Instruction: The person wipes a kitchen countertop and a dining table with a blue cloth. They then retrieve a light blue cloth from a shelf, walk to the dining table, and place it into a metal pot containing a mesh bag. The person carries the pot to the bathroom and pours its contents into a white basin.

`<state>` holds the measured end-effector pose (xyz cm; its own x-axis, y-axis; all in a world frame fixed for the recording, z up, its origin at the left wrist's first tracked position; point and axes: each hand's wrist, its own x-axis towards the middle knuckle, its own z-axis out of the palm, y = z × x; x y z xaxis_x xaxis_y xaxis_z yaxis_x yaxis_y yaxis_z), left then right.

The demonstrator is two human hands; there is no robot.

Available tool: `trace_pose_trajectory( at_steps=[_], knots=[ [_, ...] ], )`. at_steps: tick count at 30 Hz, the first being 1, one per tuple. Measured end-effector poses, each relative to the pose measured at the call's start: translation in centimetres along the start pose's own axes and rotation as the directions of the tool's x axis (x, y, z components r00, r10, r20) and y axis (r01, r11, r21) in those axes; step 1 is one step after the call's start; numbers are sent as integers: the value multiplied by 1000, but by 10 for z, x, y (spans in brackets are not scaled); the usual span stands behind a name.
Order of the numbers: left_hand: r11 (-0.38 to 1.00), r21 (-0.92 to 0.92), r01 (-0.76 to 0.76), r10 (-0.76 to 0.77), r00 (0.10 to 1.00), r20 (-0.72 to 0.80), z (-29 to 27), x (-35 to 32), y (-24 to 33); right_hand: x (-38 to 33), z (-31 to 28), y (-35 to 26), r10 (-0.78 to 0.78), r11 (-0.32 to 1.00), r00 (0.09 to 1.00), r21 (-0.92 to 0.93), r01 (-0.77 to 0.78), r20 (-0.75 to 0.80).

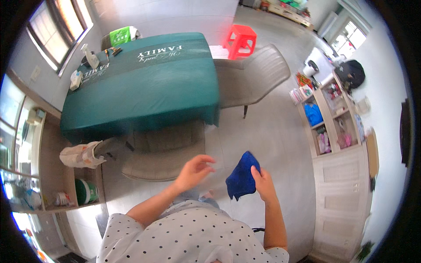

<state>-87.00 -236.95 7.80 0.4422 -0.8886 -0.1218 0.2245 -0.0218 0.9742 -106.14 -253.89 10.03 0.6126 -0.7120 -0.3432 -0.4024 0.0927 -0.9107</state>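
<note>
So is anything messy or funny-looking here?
Nothing is spilled or broken. The right hand holds a crumpled blue cloth; the left hand is empty beside it. A bulging bag hangs by the green table.

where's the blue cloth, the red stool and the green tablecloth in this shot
blue cloth [242,177]: head view, middle of the cloth hanging from the right hand [264,184].
red stool [240,37]: head view, its seat top.
green tablecloth [153,83]: head view, bare stretch near the middle of the tabletop.
</note>
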Motion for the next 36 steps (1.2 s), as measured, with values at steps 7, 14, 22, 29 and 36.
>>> trace_pose_trajectory(
  at_steps=[7,14,22,29,36],
  knots=[
    [993,-78,85,-111,881,-460,-53,27,-30,126,-25,-52,158,899,960,368,-238,233],
    [965,-262,-6,-132,851,-508,-66,91,-51,247,27,-88,68,964,941,222,-147,331],
    [966,-240,-93,-138,600,-788,-83,76,-47,347,106,-221,-29,994,752,97,-46,659],
    [951,-250,-180,-195,278,-941,-81,66,-67,532,145,-235,12,993,659,-86,80,752],
    [946,-305,-111,-296,88,-951,-56,140,-57,561,250,-138,-54,342,169,-141,929,984]
  ],
)
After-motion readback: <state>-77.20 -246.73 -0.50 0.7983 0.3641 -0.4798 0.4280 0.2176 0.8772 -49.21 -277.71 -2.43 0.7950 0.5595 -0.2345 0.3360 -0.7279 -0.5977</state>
